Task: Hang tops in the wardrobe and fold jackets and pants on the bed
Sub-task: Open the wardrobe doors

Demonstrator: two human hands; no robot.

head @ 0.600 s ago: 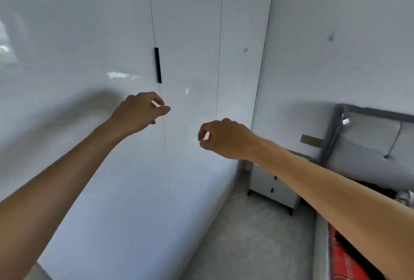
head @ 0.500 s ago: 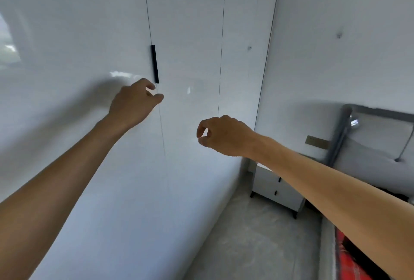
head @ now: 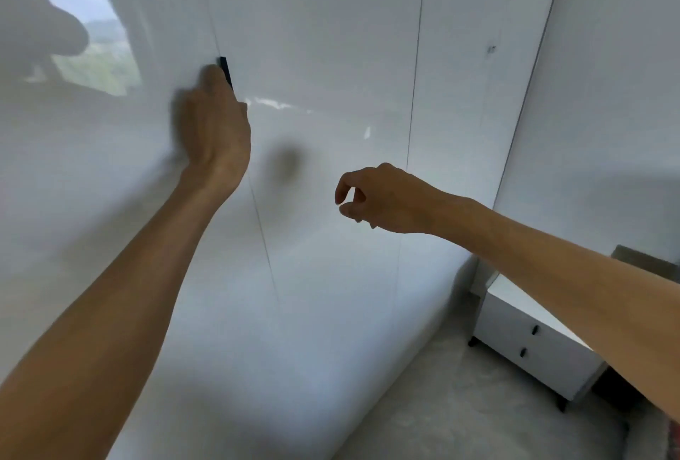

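Straight ahead — glossy white wardrobe [head: 331, 36]

Raised the left hand [head: 215, 128] from centre-left to the upper left of the frame, up against the black handle [head: 225, 71] on the wardrobe [head: 331, 36] door; too blurred there to tell the grip.

The left arm [head: 121, 294] runs bare from the lower left up to the left hand [head: 215, 128], left of centre in the upper half. Its back faces the camera, blurred, fingers hidden, so its hold cannot be told. The right arm [head: 552, 275] enters from the right edge; the right hand [head: 386, 198] hangs mid-frame, palm down, fingers loosely curled, thumb and forefinger nearly meeting, holding nothing.
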